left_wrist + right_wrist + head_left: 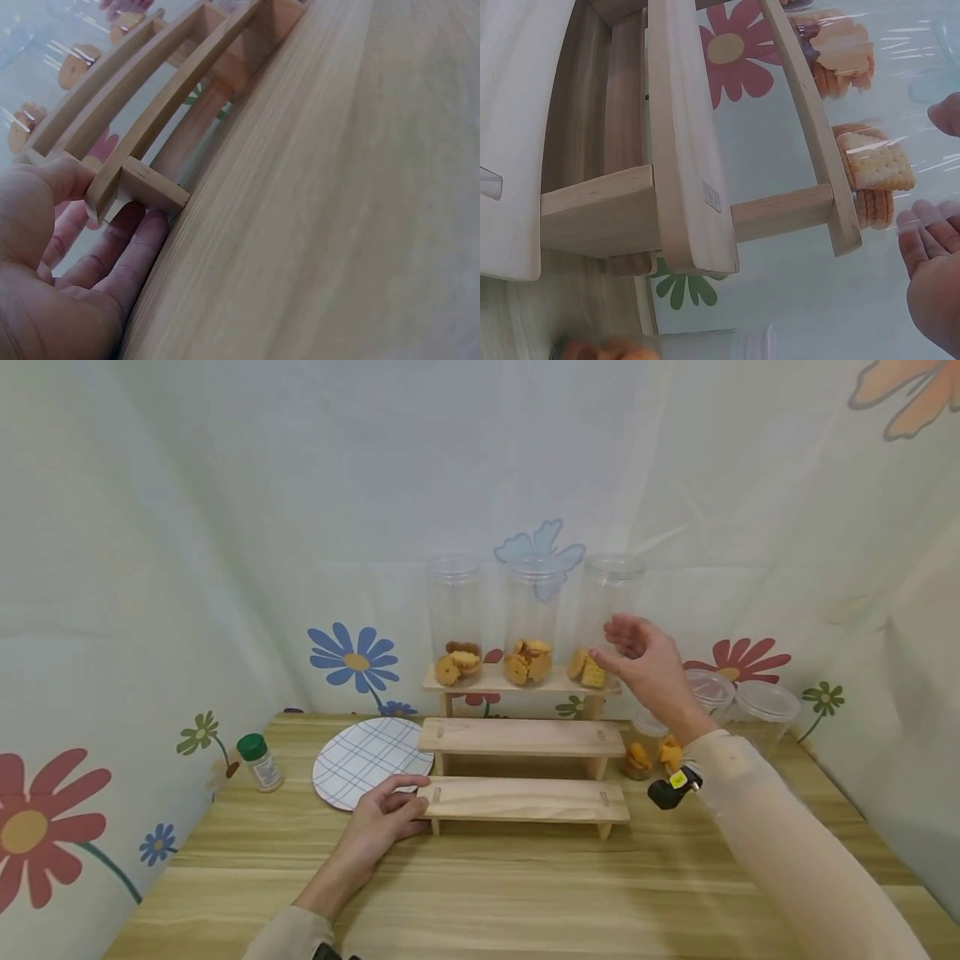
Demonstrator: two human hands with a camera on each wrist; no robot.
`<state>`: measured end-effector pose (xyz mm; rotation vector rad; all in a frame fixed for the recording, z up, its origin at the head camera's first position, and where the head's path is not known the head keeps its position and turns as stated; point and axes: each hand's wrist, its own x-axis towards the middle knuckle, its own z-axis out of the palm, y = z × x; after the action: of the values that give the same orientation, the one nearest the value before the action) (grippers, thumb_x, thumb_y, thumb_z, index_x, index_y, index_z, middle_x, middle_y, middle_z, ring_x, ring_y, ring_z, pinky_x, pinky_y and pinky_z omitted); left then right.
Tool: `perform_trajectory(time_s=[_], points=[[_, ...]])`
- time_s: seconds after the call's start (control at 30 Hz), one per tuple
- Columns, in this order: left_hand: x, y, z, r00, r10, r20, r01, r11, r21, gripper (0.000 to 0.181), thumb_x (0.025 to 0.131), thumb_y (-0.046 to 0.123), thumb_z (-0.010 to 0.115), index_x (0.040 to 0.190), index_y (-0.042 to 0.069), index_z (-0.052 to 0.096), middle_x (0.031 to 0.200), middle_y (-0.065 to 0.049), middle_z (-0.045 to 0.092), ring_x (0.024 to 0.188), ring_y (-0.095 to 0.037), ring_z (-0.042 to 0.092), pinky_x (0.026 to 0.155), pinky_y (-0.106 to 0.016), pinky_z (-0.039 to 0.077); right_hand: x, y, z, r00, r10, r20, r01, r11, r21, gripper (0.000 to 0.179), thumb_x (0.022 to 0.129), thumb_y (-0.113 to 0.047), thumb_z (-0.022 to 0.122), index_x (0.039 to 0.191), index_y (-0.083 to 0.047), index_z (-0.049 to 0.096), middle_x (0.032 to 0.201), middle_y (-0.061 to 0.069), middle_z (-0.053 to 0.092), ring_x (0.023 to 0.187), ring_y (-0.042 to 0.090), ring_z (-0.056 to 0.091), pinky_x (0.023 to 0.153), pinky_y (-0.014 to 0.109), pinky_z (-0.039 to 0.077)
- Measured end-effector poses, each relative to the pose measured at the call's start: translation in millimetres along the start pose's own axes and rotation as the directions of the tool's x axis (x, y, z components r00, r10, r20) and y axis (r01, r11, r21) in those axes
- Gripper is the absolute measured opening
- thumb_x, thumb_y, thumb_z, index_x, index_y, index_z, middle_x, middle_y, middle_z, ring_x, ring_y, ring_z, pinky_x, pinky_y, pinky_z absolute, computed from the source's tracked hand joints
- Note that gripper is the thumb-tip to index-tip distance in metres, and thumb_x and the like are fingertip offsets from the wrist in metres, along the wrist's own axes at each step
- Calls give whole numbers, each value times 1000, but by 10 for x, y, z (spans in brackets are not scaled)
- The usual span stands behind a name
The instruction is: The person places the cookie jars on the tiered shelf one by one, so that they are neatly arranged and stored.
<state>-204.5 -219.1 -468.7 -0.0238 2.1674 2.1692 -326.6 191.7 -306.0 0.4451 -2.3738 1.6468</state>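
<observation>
A three-tier wooden display shelf point(525, 737) stands on the table. My left hand point(382, 817) grips the left end of its lowest step; the left wrist view shows the thumb at the board's edge and fingers by the leg point(154, 186). On the top step stand three tall clear jars holding biscuits: the left jar point(454, 602), the middle jar point(532, 606) and the right jar point(600, 589), with square crackers point(874, 161). Beside the right jar is my right hand point(648, 664), thumb and fingers spread apart; whether they touch its wall I cannot tell.
Left of the shelf lies a round white mat point(360, 760) with a blue grid. A small bottle with a green cap point(255, 747) stands farther left. Several clear containers, some with orange snacks point(670, 752), stand right of the shelf. A flowered curtain point(360, 485) hangs behind.
</observation>
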Motion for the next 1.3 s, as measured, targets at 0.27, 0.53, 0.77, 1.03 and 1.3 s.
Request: perform_trajectory(time_s=[0.27, 0.53, 0.77, 1.03, 1.3], points=[[0, -13, -4, 1000, 8, 9, -8, 1000, -17, 37, 106, 4, 74, 142, 0, 66, 109, -15, 74, 106, -24, 76, 93, -41, 70, -76, 23, 17, 1000, 14, 2, -14, 999, -34, 87, 105, -35, 81, 173, -7, 34, 172, 15, 48, 158, 36, 47, 132, 56, 39], [7, -28, -12, 1000, 20, 23, -19, 999, -25, 39, 106, 2, 74, 143, -2, 65, 107, -13, 74, 106, -25, 77, 92, -41, 70, -310, 20, -7, 992, -19, -125, 23, 999, 29, 93, 103, -26, 85, 175, -6, 30, 174, 14, 45, 158, 34, 46, 133, 55, 38], [14, -29, -24, 1000, 11, 24, -10, 1000, -30, 39, 106, 3, 74, 144, -2, 65, 106, -13, 74, 107, -25, 76, 93, -42, 69, -638, -12, -73, 970, -71, -231, 78, 997, 21, 90, 101, -20, 86, 175, -11, 34, 172, 11, 49, 156, 30, 49, 128, 33, 44], [13, -18, -19, 1000, 9, 18, -8, 1000, -28, 38, 106, 3, 74, 143, -2, 66, 109, -14, 74, 107, -26, 76, 93, -42, 70, -922, 24, -122, 947, -78, -310, 94, 995, 37, 91, 98, -8, 86, 174, -13, 36, 168, 11, 52, 152, 25, 52, 119, 13, 44], [13, -22, -17, 1000, 11, 19, -10, 1000, -27, 38, 106, 2, 73, 143, -2, 65, 110, -14, 74, 108, -25, 76, 93, -42, 70, -1096, 22, -197, 934, -109, -340, 105, 994, -32, 88, 97, -3, 87, 171, -13, 41, 163, 10, 57, 147, 21, 55, 119, 12, 44]])
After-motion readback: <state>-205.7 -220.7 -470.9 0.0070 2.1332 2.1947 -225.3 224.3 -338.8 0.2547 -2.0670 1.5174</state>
